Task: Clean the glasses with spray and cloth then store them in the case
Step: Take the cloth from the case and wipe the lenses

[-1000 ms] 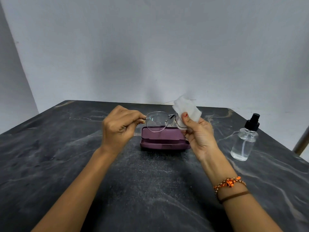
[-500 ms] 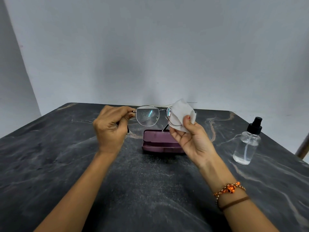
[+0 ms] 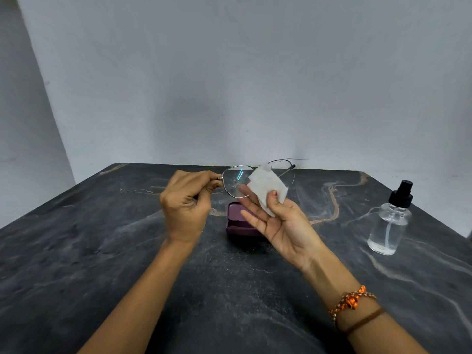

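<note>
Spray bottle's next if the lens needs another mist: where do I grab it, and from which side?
Take the spray bottle around its clear round body, below the black pump head, coming from its left with the right hand. It stands upright and alone on the table, so nothing seems to block that side, though the hand holds the cloth.

Glasses (image 3: 255, 178) held up over the table (image 3: 102, 251), case (image 3: 238, 221) on the table beneath and behind the hands, cloth (image 3: 268, 187) before the right lens, bottle (image 3: 390, 223) well off right.
</note>
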`<state>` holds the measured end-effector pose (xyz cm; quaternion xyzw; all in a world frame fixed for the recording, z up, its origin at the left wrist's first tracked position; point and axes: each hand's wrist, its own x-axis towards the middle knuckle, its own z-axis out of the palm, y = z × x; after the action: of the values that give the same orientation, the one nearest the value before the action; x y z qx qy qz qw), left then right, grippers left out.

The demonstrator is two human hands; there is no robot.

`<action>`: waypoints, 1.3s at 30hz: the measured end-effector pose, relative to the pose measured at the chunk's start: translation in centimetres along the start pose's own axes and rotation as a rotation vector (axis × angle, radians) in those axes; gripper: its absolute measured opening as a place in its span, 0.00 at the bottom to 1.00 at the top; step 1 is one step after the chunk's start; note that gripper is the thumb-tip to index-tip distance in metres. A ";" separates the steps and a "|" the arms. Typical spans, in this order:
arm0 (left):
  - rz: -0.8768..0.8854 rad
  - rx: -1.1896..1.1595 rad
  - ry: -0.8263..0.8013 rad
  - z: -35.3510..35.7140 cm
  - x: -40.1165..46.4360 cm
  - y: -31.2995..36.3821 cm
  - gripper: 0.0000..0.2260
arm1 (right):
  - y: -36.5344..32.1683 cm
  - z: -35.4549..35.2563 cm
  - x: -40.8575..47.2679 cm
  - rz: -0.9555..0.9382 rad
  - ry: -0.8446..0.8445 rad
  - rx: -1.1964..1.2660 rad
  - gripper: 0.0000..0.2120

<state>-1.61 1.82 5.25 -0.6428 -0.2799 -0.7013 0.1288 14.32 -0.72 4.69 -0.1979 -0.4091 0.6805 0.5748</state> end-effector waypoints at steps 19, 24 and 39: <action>0.025 0.004 -0.006 0.2 -0.4 0.5 0.06 | -0.6 0.3 -0.3 0.092 -0.030 -0.166 0.23; 0.006 0.018 0.009 0.1 -0.2 0.5 0.06 | -0.4 0.4 -0.5 0.209 -0.045 -0.273 0.14; 0.061 0.070 -0.082 0.3 -0.7 0.9 0.04 | -0.3 1.2 -0.6 0.151 -0.019 -0.188 0.20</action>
<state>-0.80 1.17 4.79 -0.6743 -0.2897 -0.6599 0.1611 13.78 -1.68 5.51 -0.2747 -0.4604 0.6824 0.4968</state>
